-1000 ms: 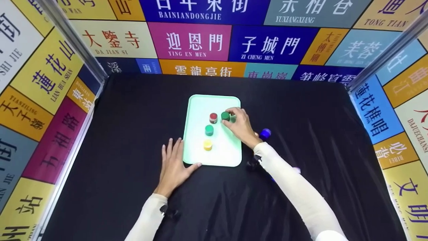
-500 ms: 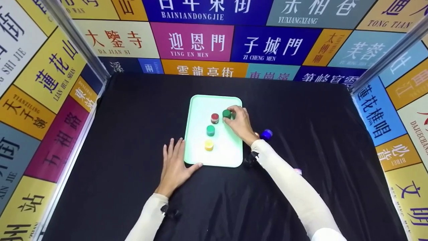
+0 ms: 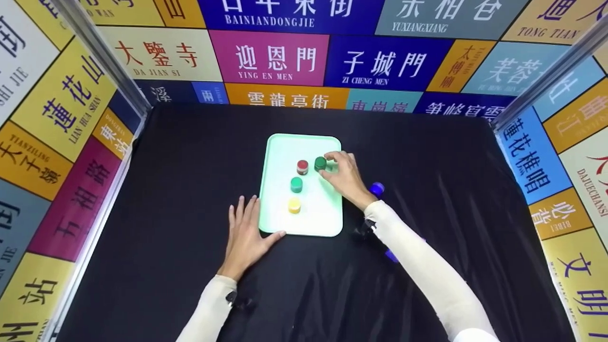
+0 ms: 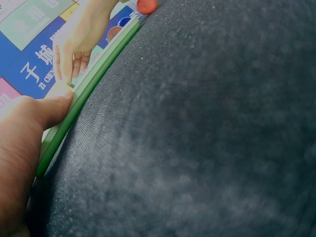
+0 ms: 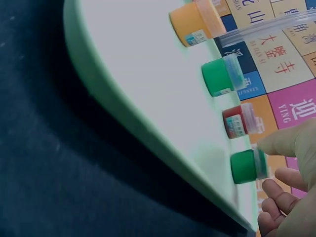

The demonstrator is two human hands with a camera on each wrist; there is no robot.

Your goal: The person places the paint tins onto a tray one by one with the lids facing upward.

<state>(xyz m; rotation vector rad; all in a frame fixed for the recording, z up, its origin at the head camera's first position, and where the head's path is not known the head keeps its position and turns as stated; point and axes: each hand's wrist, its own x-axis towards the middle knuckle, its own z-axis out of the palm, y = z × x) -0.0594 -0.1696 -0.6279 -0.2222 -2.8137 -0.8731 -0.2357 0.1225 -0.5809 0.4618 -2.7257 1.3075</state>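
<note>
A pale green tray (image 3: 323, 223) lies on the black cloth with small lidded jars standing on it. They are dark green (image 3: 320, 164), red (image 3: 302, 167), lighter green (image 3: 296, 185) and yellow (image 3: 294, 205). My right hand (image 3: 349, 179) is beside the dark green jar, thumb and index finger spread around its right side. In the right wrist view the thumb is close to that jar's clear lid (image 5: 260, 163) and the other fingers are loosely bent; contact is hard to tell. My left hand (image 3: 247, 242) rests along the tray's lower left corner, fingers straight, thumb at the front rim.
Right of the tray lies a blue jar (image 3: 376, 189), and another blue thing (image 3: 391, 255) is partly hidden by the right sleeve. A red round thing (image 4: 146, 6) shows beyond the tray in the left wrist view. Printed panels (image 3: 270, 57) enclose the table's back and sides.
My right hand has loosened from around the dark green jar and drawn slightly right and towards me. The jar stands near the red one. My left hand keeps its place.
</note>
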